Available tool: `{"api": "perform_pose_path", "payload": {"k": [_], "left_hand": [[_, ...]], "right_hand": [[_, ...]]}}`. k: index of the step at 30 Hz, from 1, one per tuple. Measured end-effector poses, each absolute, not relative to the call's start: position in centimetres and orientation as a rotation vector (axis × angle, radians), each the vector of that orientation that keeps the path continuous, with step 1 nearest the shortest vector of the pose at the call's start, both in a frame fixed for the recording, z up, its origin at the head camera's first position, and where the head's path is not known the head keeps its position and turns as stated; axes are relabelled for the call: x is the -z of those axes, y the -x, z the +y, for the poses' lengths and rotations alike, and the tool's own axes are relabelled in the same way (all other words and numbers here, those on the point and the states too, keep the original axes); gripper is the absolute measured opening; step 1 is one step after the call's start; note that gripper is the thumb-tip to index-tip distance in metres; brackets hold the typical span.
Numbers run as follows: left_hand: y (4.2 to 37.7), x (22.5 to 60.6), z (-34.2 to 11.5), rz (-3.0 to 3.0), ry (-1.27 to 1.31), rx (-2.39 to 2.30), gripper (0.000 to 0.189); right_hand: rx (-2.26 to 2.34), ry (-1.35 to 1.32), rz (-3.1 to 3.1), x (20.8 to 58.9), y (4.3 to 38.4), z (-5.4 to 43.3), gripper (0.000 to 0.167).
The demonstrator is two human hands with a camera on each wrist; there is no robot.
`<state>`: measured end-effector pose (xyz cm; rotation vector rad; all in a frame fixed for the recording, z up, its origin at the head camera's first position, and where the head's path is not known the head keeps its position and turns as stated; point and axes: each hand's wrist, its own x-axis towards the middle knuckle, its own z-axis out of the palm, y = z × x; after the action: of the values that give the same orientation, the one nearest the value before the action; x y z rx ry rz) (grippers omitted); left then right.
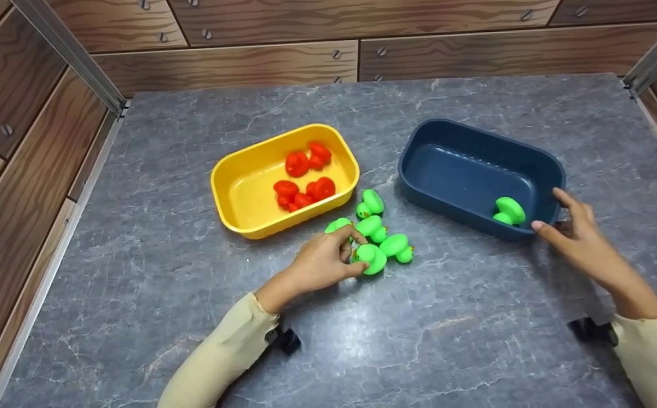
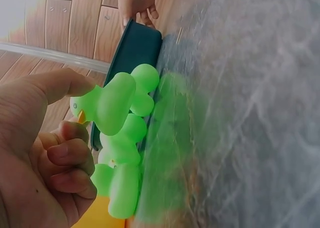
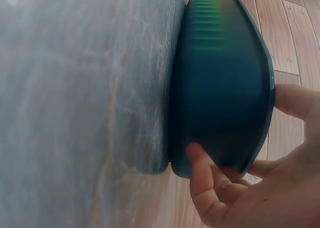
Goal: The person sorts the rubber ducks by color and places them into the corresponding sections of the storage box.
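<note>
Plank-patterned walls (image 1: pixel 272 20) (screw heads (image 1: pixel 207 34) and all) and metal corner posts (image 1: pixel 68 54) around a marbled grey tabletop (image 1: pixel 447 328) suggest a booth-like workstation.

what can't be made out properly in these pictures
Head view: one green duck, partly behind the left hand.
Right wrist view: inside of the blue bin, hidden by its wall.
Left wrist view: much of the yellow bin, cut off by the bottom edge.
Head view: count of red toys, blurred and overlapping.
</note>
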<state>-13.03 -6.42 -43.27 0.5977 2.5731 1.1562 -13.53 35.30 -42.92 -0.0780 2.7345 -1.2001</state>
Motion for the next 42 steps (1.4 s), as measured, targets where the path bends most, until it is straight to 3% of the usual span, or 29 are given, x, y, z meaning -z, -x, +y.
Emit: {"api": "perform_pose_path", "payload": {"k": [42], "left_hand": [[15.3,42.2,-1.7,2.432,-0.714,-1.810,0.028]], "right_hand": [[1.197,0.097,2.715,43.1,13.6,35.3,0.077]]}}
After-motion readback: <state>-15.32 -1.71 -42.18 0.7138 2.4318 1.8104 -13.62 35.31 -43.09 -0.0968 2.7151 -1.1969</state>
